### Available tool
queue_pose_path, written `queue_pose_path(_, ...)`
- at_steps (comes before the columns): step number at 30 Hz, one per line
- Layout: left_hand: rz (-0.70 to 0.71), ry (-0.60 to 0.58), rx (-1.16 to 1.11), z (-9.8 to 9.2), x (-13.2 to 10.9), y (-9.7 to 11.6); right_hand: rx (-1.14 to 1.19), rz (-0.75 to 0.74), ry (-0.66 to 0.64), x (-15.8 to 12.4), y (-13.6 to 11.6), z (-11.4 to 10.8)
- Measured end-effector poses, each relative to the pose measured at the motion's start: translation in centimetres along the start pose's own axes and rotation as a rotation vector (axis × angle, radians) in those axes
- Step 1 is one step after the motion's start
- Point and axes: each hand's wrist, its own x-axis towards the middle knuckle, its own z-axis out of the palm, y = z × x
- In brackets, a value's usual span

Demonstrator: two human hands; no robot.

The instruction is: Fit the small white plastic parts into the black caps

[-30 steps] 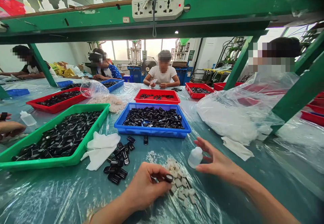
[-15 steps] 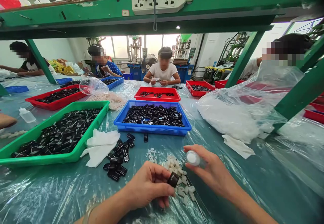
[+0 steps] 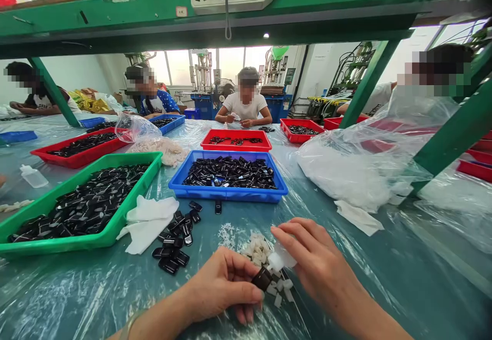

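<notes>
My left hand (image 3: 223,284) pinches a small black plastic part (image 3: 262,278) low in the middle of the view. My right hand (image 3: 313,263) grips a small white squeeze bottle (image 3: 282,259), tilted so its tip points at the black part. Under both hands lies a heap of small white pieces (image 3: 265,260) on the plastic-covered table. A cluster of loose black parts (image 3: 177,238) lies just left of my left hand, next to a white cloth (image 3: 148,220).
A green tray (image 3: 115,224) and a blue tray (image 3: 226,192) hold many black parts. Red trays (image 3: 238,146) stand behind. A big clear bag (image 3: 357,168) sits right, by a green frame leg (image 3: 448,145). Other people sit across the table.
My right hand picked the white bottle up off the table, tipped it and brought it down to the black part. My left hand turned the part toward the bottle.
</notes>
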Motion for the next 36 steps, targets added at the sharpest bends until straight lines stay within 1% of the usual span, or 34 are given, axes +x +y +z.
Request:
queue_pose_path(6, 0.015, -0.027, 0.019, -0.1, -0.1, -0.2, -0.030, -0.011, 0.024, -0.2, -0.4, 0.2)
queue_pose_path(14, 0.016, -0.033, 0.032, -0.1, -0.1, -0.2, -0.058, -0.042, 0.042, -0.2, -0.6, 0.3)
queue_pose_path(23, 0.020, -0.003, 0.031, -0.1, 0.0, -0.3, -0.026, -0.060, 0.067, 0.0, -0.5, 0.1)
queue_pose_path(28, 0.020, -0.019, 0.032, 0.0, -0.2, 0.0, -0.013, -0.086, 0.076, 0.0, -0.4, 0.0)
queue_pose_path(36, 0.042, -0.021, 0.004, 0.1, -0.2, 0.2, 0.077, -0.047, 0.043, -0.9, 0.0, 0.6)
